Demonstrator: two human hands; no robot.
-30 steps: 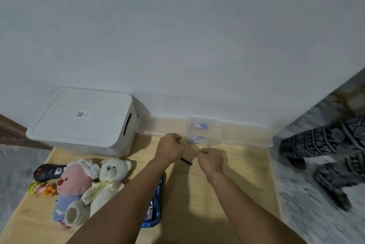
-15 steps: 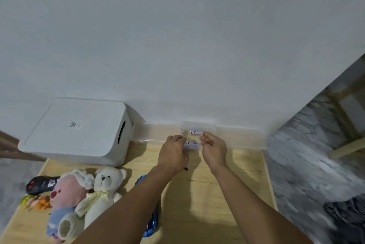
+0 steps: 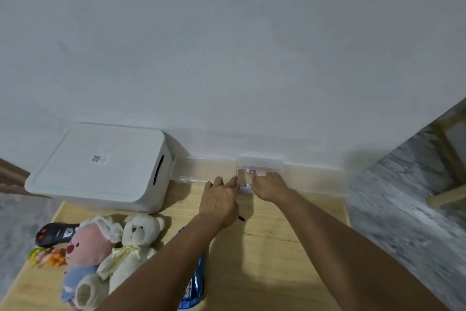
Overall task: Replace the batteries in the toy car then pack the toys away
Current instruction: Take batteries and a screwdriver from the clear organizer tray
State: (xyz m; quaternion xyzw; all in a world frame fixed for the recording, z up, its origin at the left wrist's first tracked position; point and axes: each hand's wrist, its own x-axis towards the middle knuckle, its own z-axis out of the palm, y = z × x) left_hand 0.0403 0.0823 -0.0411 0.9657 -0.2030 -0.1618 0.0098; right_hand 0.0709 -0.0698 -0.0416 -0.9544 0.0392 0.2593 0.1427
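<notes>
A small clear battery box (image 3: 259,163) stands at the table's back against the wall, its lid raised, with blue-and-white batteries (image 3: 246,185) inside. My left hand (image 3: 219,199) has its fingers spread, and the fingertips touch the box's left side. My right hand (image 3: 271,187) grips the box's front, fingers partly hidden under the lid. The blue toy car (image 3: 195,283) lies under my left forearm, mostly hidden. A black tool tip (image 3: 241,218) pokes out from beneath my left hand.
A white lidded storage bin (image 3: 100,164) sits back left. A pink plush (image 3: 85,247), a white bear (image 3: 136,237), a black remote (image 3: 54,232) and an orange toy (image 3: 48,256) lie front left. Long clear trays (image 3: 315,179) line the wall. The wooden table (image 3: 277,247) ends at right.
Both hands moved from the table forward to the clear box. The lid has gone up, and my left hand has spread its fingers. The camera tilted slightly.
</notes>
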